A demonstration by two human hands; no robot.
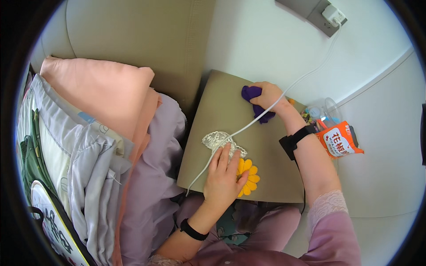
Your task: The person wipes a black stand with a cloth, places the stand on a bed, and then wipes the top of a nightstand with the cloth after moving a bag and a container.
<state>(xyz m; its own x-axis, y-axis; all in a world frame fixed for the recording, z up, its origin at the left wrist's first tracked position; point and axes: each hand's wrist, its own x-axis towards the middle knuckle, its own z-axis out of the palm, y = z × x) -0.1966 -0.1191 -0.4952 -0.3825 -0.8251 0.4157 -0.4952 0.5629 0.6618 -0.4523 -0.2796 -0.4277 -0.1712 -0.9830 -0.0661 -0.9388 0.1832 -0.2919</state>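
Observation:
A dark purple cloth (265,114) is bunched in my right hand (268,95) near the back of a beige padded surface (213,99). My left hand (222,179) lies palm down on the same surface, fingers spread. Its fingertips touch a white lace piece (215,139), and its thumb rests on a yellow flower-shaped patch (253,178), partly hidden by the hand. A white charging cable (246,127) runs across the surface, over the lace and past both hands.
To the left lie a folded pink cloth (100,89) and rumpled grey and lilac fabrics (153,159). On the right are a clear plastic container (327,111) and an orange snack packet (349,138). A white charger (333,15) sits in a wall socket strip.

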